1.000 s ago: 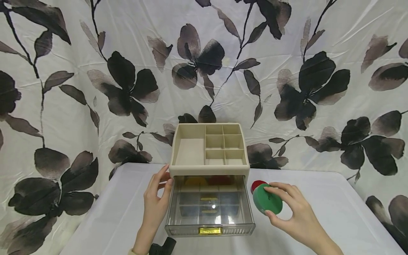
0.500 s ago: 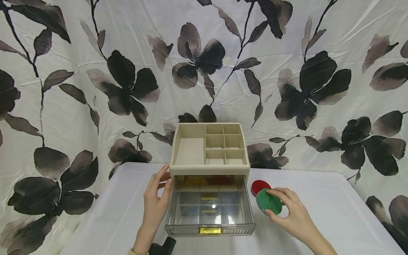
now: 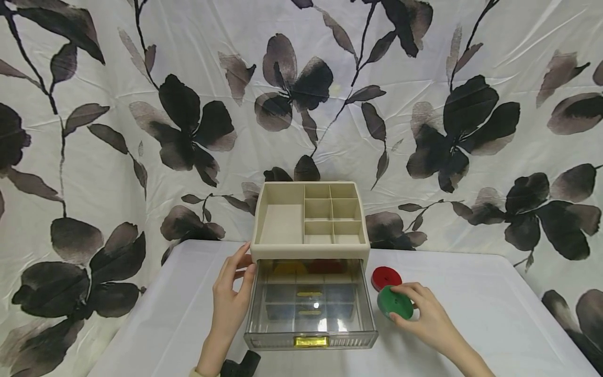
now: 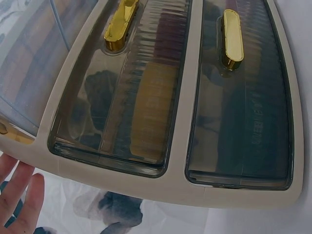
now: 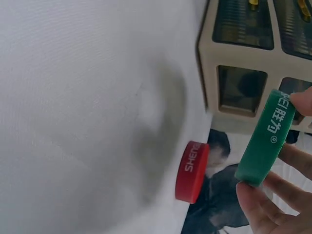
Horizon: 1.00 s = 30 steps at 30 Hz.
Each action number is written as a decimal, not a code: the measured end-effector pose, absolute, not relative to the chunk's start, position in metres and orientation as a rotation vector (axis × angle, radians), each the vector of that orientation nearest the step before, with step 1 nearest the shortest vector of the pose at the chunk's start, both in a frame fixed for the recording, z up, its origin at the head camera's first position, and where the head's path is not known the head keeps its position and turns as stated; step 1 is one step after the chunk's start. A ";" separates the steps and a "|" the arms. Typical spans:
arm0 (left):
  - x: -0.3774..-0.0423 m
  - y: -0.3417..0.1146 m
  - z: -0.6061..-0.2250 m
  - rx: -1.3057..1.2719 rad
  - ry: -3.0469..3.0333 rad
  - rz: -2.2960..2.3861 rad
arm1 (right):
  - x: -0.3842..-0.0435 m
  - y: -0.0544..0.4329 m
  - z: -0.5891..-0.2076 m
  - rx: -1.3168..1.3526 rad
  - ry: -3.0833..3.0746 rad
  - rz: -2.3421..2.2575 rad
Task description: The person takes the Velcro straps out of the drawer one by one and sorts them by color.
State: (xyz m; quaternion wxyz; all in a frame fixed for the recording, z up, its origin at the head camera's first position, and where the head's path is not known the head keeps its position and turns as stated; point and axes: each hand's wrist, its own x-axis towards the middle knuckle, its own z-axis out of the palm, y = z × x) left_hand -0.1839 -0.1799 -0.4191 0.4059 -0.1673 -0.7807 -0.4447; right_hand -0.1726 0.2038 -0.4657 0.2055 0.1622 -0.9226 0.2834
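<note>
In my right hand I pinch a green roll of tape between thumb and fingers, tilted. White lettering runs around its edge in the right wrist view. A red roll of tape lies just beyond it on the table, right of a beige drawer organizer. The organizer's top clear drawer is pulled out towards me, its gold handle in front. My left hand rests against the organizer's left side, fingers fairly straight; their tips show at its edge in the left wrist view.
Compartments divide the organizer's top. Lower drawers with gold handles are closed, and a yellow shape shows through one front. A white-covered table carries everything, with a floral cloth behind.
The green roll in my right hand has come down and slightly towards me, uncovering more of the red roll. My left hand and the drawer stay still.
</note>
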 end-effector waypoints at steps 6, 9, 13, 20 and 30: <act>-0.184 -0.180 -0.419 -0.437 -1.957 -1.115 | -0.175 0.204 -0.469 0.497 -2.605 0.752; -0.184 -0.180 -0.419 -0.435 -1.956 -1.120 | -0.176 0.205 -0.471 0.528 -2.614 0.739; -0.184 -0.180 -0.419 -0.431 -1.962 -1.127 | -0.178 0.206 -0.476 0.524 -2.635 0.727; -0.184 -0.180 -0.420 -0.428 -1.959 -1.114 | -0.184 0.206 -0.483 0.526 -2.684 0.707; -0.184 -0.180 -0.420 -0.422 -1.965 -1.119 | -0.190 0.208 -0.487 0.487 -2.785 0.657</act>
